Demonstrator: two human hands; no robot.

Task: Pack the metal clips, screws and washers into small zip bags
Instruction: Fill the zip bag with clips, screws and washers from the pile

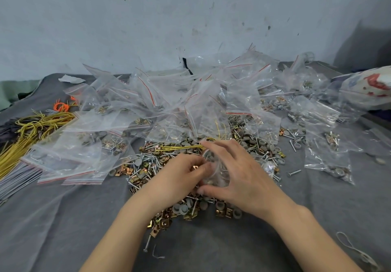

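Two hands were in view, working over one loose pile [152,166] of hardware on a grey cloth [63,219]. The pile held brass-coloured metal clips [224,211], silver screws [143,157] and grey washers [183,208], all too numerous and overlapped to count. One stray screw [294,173] lay apart to the right. Behind the pile stood a heap of packed zip bags [169,102] with red seal lines, several dozen at least; an exact count was not possible. No writing could be read on any bag. A large printed bag [368,87] at far right bore red markings, blurred and illegible. One bundle of yellow wire ties [31,128] lay at left. The left hand [182,176] had its fingers curled, pinching one copper-toned clip [194,167] at the fingertips. The right hand [239,170] was arched, thumb and fingers gripping one small zip bag [213,172] just beside that clip, above the pile.
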